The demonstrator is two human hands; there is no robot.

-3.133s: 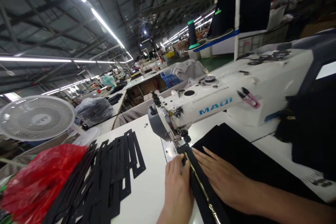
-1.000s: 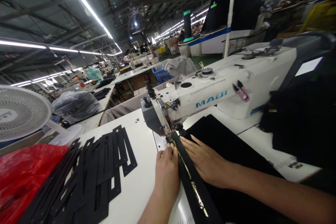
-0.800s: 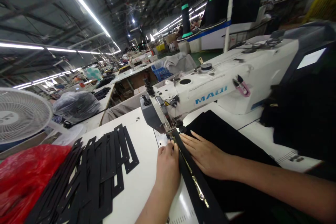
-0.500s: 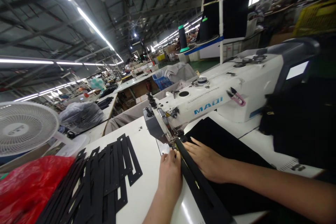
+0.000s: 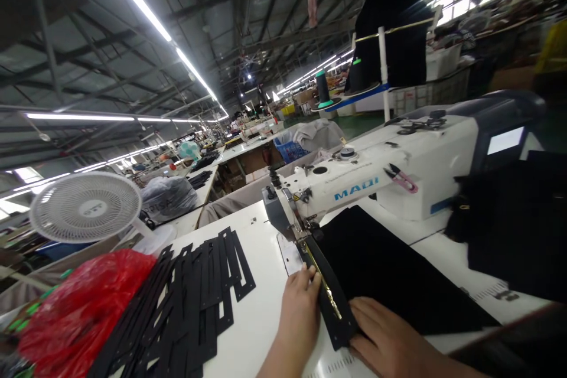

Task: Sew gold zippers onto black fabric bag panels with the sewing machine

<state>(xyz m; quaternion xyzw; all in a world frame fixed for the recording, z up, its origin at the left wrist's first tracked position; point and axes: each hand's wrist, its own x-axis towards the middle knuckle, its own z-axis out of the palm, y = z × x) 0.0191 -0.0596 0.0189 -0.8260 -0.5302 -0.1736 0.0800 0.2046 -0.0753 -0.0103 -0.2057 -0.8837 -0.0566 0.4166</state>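
Observation:
A black strip (image 5: 328,283) with a gold zipper (image 5: 328,290) along its slot lies on the white table, its far end under the presser foot (image 5: 303,233) of the white sewing machine (image 5: 381,174). My left hand (image 5: 297,313) has its curled fingertips on the strip's left edge, just in front of the foot. At the near end, my right hand (image 5: 387,333) grips the strip's right corner between thumb and fingers. A large black fabric panel (image 5: 394,271) lies flat to the right of the strip, partly behind my right hand.
Many slotted black pieces (image 5: 208,289) are spread in overlapping rows on the left. Beyond them are a red plastic bag (image 5: 88,301) and a white fan (image 5: 88,208). Pink thread snips (image 5: 402,179) sit on the machine arm. Thread cones (image 5: 323,91) stand behind; dark fabric (image 5: 518,230) is at right.
My right hand has moved from beside the presser foot toward me, to the strip's near end. More of the gold zipper shows. My left hand stays at the strip's left edge; the camera view has shifted.

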